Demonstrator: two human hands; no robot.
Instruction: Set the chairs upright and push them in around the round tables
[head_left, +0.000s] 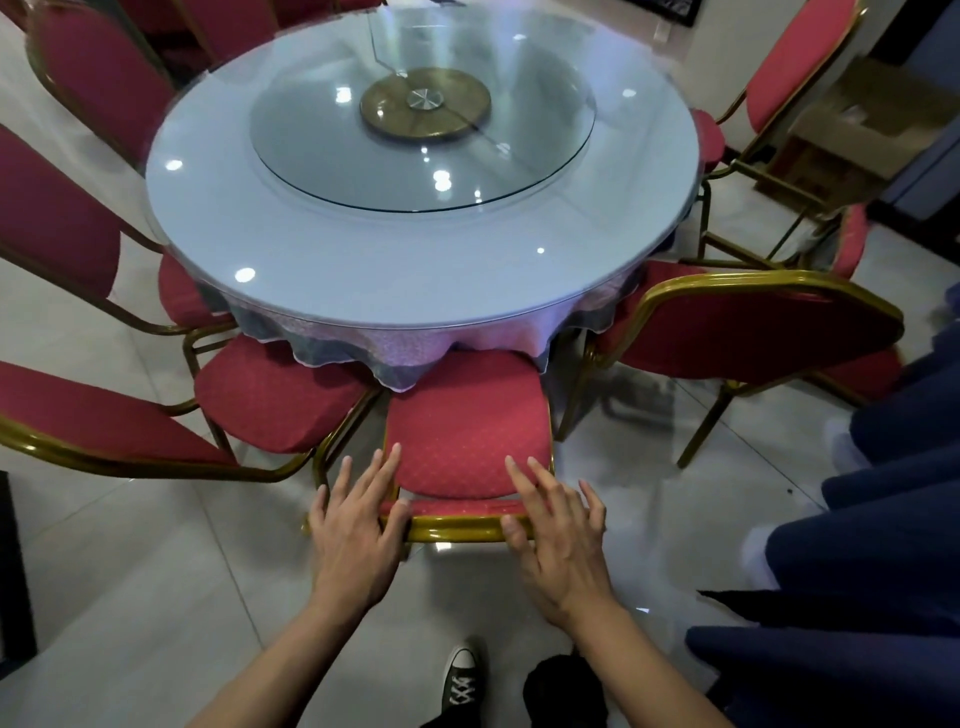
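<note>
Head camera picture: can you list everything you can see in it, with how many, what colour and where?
round table: one, pale top, centre.
glass turntable: one, clear with a brass hub, on the table.
tablecloth: one, lilac, hanging off the near edge.
chairs: at least seven, red with gold frames, ringed round the table.
nearest chair: seat partly under the table.
cardboard box: one, brown, upper right floor.
shoe: one, black and white, bottom.
left hand: fingers straight, on the chair's top rail.
right hand: same, beside it.

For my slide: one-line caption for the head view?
Both hands, left hand and right hand, press a red banquet chair toward the round table.
</note>
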